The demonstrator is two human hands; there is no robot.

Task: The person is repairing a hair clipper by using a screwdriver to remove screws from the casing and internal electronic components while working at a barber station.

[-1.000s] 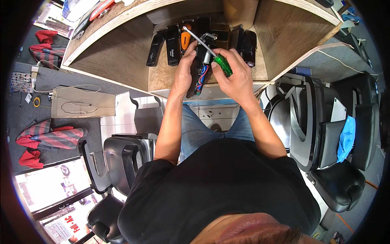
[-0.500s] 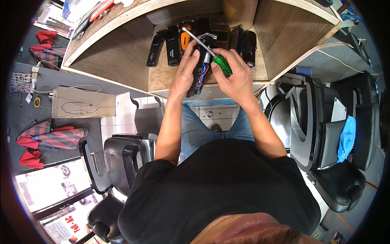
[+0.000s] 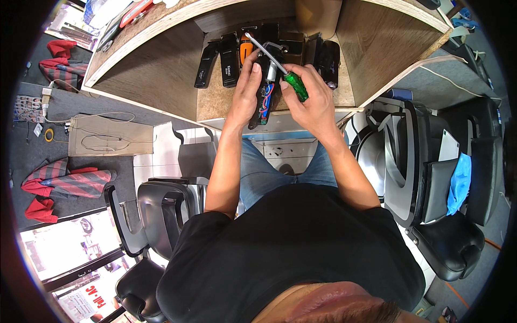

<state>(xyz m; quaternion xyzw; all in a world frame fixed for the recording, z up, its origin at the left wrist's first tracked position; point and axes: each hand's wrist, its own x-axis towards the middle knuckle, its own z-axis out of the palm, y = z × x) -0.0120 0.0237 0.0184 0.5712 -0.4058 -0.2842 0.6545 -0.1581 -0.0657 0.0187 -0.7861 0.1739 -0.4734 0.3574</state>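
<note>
In my left hand [image 3: 247, 92] is an opened hair clipper [image 3: 265, 99], its black casing off on one side so that a silver motor and red and blue wires show. My right hand [image 3: 312, 98] grips a screwdriver [image 3: 295, 85] by its green see-through handle. The metal shaft slants up and left across the clipper's top, and its tip stands out past the clipper. Both hands are close together over the front of a wooden shelf compartment [image 3: 215, 102]. My left fingertips are partly hidden behind the clipper.
Behind my hands stand black clippers [image 3: 229, 60], an orange-and-black one [image 3: 246, 52] and a black cylindrical device [image 3: 329, 63]. Wooden side walls [image 3: 393, 48] flank the compartment. Black salon chairs [image 3: 167, 215] stand on both sides of me, one with a blue cloth [image 3: 460, 183].
The clipper has turned slightly in my left hand, so more of its wires and motor show. The screwdriver's tip has shifted a little to the right.
</note>
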